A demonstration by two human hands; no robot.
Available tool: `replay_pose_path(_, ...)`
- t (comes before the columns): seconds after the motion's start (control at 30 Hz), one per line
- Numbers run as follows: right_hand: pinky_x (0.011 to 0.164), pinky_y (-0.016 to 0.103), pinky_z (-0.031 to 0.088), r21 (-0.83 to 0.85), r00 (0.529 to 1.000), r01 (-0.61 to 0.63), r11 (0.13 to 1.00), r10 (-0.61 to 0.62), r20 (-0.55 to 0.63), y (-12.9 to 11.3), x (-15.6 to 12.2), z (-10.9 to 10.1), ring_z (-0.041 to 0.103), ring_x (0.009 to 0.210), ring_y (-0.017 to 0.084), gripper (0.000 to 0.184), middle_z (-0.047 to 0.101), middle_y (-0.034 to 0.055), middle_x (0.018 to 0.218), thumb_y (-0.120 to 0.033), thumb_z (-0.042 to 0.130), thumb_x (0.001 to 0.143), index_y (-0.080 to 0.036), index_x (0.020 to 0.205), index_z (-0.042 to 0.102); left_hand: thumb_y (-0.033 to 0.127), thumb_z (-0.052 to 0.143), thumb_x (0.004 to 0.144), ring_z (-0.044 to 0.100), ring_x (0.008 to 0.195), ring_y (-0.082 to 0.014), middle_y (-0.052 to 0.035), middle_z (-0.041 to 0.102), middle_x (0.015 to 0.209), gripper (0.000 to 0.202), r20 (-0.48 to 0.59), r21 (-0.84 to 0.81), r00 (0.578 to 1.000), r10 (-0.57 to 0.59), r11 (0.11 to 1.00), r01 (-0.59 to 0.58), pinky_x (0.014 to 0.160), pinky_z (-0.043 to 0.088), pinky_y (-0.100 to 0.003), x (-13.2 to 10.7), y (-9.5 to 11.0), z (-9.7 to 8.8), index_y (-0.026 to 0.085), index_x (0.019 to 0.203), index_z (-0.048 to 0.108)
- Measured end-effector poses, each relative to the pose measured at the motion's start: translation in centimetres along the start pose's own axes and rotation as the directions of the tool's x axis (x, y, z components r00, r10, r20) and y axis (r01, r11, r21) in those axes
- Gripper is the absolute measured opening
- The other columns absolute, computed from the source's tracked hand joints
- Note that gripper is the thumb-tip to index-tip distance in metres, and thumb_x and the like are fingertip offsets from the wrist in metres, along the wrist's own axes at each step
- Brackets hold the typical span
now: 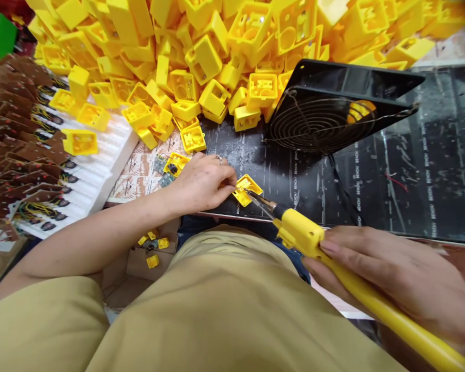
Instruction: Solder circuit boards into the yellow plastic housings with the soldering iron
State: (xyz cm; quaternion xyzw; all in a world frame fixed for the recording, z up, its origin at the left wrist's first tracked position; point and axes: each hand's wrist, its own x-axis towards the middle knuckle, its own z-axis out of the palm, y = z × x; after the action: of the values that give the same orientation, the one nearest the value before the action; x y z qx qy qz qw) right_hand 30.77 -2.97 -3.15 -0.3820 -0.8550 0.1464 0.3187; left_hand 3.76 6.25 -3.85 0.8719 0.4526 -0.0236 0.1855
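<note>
A yellow soldering iron is gripped in my right hand, its metal tip pointing left and down into a small open yellow plastic case. That case lies on the black bench mat near the front edge. At the case's left side, my left hand has its fingers curled and pressed together on the edge; the fingertips are partly hidden. Just behind my left wrist sits another yellow case with a dark part inside, beside small green circuit boards.
A large heap of yellow cases covers the back. A black fan leans on the black mat, its cable running forward. To the left, brown boards with wires stand in white foam. Below is an open cardboard box.
</note>
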Motion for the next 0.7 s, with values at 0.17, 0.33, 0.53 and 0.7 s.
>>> replay_pose_path(0.17,0.070,0.024,0.060,-0.043,0.995,0.102,0.994,-0.103,-0.008,-0.3,0.8,0.3,0.069,0.074,0.013,0.011,0.070,0.0019,0.081,-0.021,0.069,0.088,-0.020,0.093,0.060,0.022,0.058,0.082,0.062,0.087,-0.0215,-0.0035,0.071,0.084,0.015,0.019,0.048,1.000,0.021,0.999,-0.022,0.075,0.037,-0.035,0.3,0.3,-0.2,0.020,0.081,0.073)
replay_pose_path(0.33,0.073,0.029,0.062,-0.048,0.992,0.122,0.991,-0.120,0.040,-0.5,1.5,0.3,0.070,0.075,0.015,0.021,0.071,0.0020,0.080,-0.016,0.077,0.080,-0.019,0.092,0.060,0.022,0.055,0.083,0.061,0.085,-0.0218,-0.0051,0.069,0.078,0.020,0.012,0.117,0.998,0.067,0.991,-0.068,0.073,0.038,-0.035,0.8,0.5,-0.3,0.019,0.076,0.072)
replay_pose_path(0.53,0.071,0.026,0.060,-0.052,0.980,0.199,0.979,-0.199,0.008,0.4,1.4,-0.7,0.068,0.073,0.013,0.016,0.070,0.0006,0.081,-0.023,0.074,0.084,-0.020,0.094,0.061,0.022,0.055,0.082,0.061,0.088,-0.0245,-0.0065,0.068,0.074,0.019,0.044,0.194,0.996,0.073,0.978,-0.080,0.075,0.039,-0.037,1.1,1.0,-0.8,0.019,0.074,0.072)
replay_pose_path(0.7,0.069,0.023,0.058,-0.042,0.988,0.150,0.988,-0.151,-0.014,0.6,1.3,-0.8,0.067,0.070,0.011,0.013,0.069,0.0013,0.077,-0.025,0.071,0.087,-0.020,0.092,0.061,0.022,0.053,0.084,0.061,0.090,-0.0252,-0.0061,0.069,0.079,0.020,0.090,0.205,0.995,0.050,0.976,-0.068,0.078,0.040,-0.038,1.3,1.2,-1.0,0.020,0.077,0.072)
